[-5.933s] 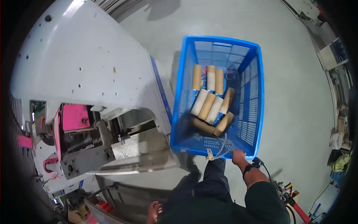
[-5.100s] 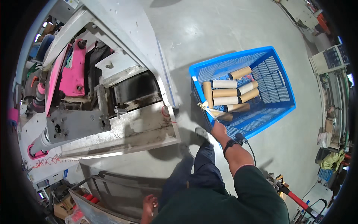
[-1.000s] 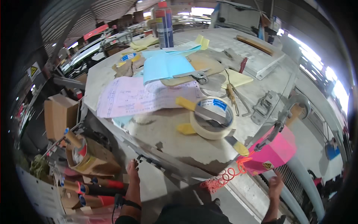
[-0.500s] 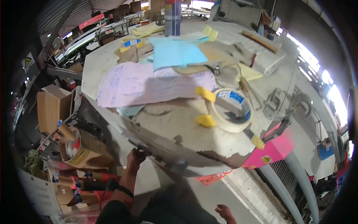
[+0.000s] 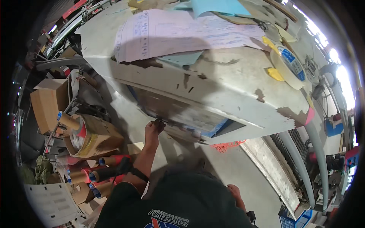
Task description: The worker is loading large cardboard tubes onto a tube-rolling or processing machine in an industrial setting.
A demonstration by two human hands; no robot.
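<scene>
My left hand (image 5: 153, 127) reaches forward below the worktable's (image 5: 262, 91) front edge, its fingers closed on the front edge of a drawer (image 5: 171, 122). That drawer is partly pulled out of the table's front; something blue (image 5: 218, 128) shows inside at its right end. Low beside my body hangs my right hand (image 5: 234, 191), its fingers loosely bent and apart, with nothing visible in it. Above the drawer, a large written paper sheet (image 5: 163, 34) covers part of the worn tabletop. To its right stands a roll of masking tape (image 5: 291, 68).
Left of me are an upright carton (image 5: 49, 102), an open carton (image 5: 100, 136) and several cardboard-cored rolls (image 5: 102, 174). Grey hoses (image 5: 294, 163) run down at the right, near a blue crate (image 5: 296, 218). A blue sheet (image 5: 220, 7) lies farther back on the table.
The view has tilted down toward the table's front. The drawer now shows pulled out, with its inside visible, my left hand still at its edge. My right hand still hangs low.
</scene>
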